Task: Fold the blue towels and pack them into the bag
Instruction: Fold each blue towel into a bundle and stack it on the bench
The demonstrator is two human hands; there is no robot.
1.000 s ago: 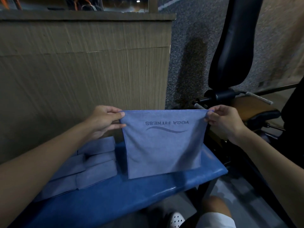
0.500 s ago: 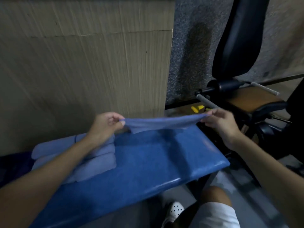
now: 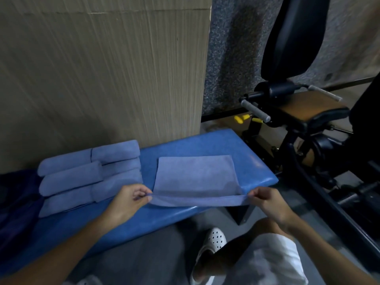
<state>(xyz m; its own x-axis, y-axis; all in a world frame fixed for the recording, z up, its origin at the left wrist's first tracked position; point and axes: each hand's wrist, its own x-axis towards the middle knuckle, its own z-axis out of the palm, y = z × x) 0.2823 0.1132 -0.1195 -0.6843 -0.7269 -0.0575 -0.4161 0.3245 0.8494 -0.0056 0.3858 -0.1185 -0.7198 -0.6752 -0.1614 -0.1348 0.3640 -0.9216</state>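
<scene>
Bench point(image 3: 254, 159): left hand point(image 3: 129, 200), right hand point(image 3: 265, 200), towel point(image 3: 195, 175) pinch

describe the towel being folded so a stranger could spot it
On the blue padded bench, right of the stack of folded towels, lies one flat towel. It alone is spread open, its near edge pinched by the left hand and right hand.
</scene>
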